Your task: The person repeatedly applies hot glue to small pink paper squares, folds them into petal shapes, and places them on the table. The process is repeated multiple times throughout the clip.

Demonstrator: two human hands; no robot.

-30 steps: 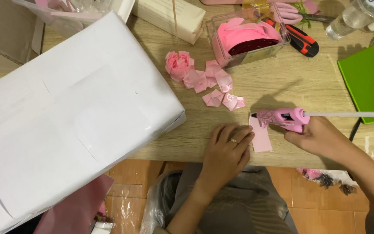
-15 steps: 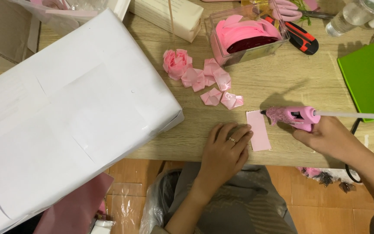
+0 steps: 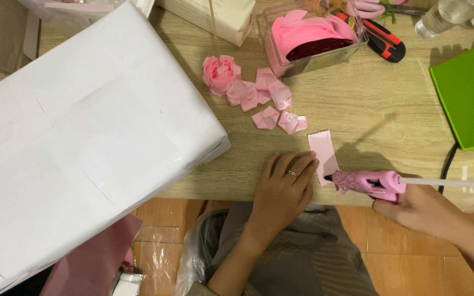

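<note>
Ribbon strip (image 3: 323, 149), thin, limp and light, lies flat at the table (image 3: 379, 109) edge under my left hand's (image 3: 282, 189) spread fingertips, while my right hand (image 3: 421, 205) grips the glue gun (image 3: 370, 182), nozzle seemingly touching its lower end.

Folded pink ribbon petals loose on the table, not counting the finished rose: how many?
5, possibly more hidden by overlap. Three cluster right of the rose. Two lie below them: and.
</note>
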